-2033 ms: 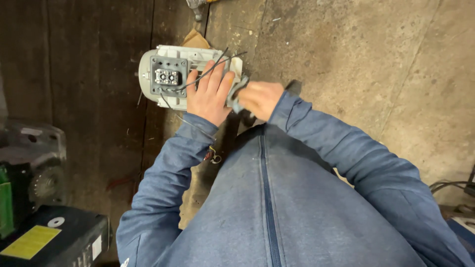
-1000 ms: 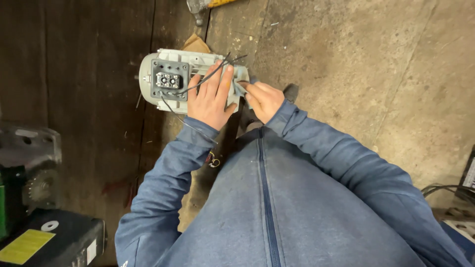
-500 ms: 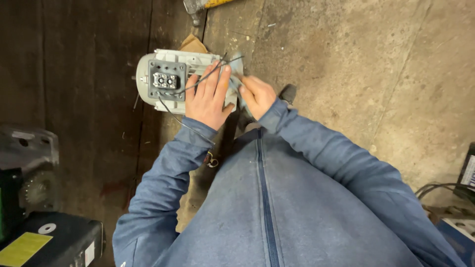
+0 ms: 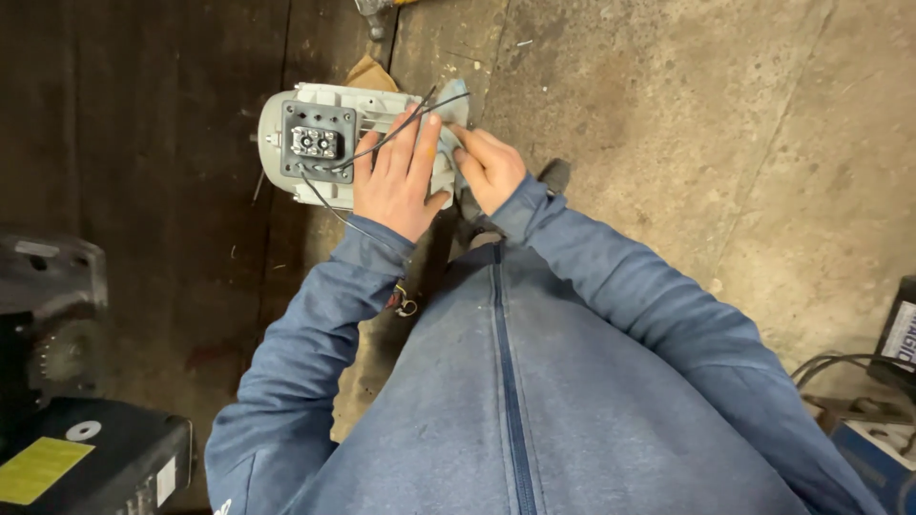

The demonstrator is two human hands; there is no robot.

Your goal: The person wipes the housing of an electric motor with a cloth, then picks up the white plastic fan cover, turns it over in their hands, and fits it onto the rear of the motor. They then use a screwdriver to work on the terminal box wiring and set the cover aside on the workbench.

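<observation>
1. Since two seconds ago the right hand (image 4: 489, 170) has moved from below the motor (image 4: 329, 143) to its right end, fingers curled there; what they grip I cannot tell.
2. The left hand (image 4: 399, 176) lies flat and open on the casing.
3. The loose black wires (image 4: 410, 119) under the palm could snag or pull free.
4. The motor lies on the floor (image 4: 668, 124), long axis left-right, terminal box facing up.
</observation>
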